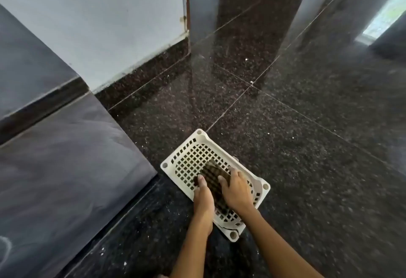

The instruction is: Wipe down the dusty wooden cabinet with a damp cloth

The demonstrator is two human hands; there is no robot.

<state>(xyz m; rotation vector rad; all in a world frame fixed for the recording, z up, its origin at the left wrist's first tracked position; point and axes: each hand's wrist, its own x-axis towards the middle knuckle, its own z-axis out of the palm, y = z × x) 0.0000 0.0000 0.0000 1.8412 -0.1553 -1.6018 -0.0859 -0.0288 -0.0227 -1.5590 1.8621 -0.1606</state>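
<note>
Item: white perforated basket [198, 139], lower centre of the frame, resting on dark speckled floor [307, 146]. Contents: one dark folded cloth [214, 173], lying on the grid bottom.

Left hand [203, 196]: reaching into the basket, fingertips on the near end of the cloth; whether the fingers are curled round it cannot be told.

Right hand [236, 190]: fingers bent over the cloth's right edge, apparently gripping it.

Dark dusty surface [66, 157], left of frame (possibly the cabinet; streaked, not certain).

Risks, as judged: the cloth may snag in the grid holes when lifted, tipping the light basket; a cracked corner [228, 230] at the basket's near end could catch fabric; a dripping cloth would wet the polished floor and make it slippery.
</note>
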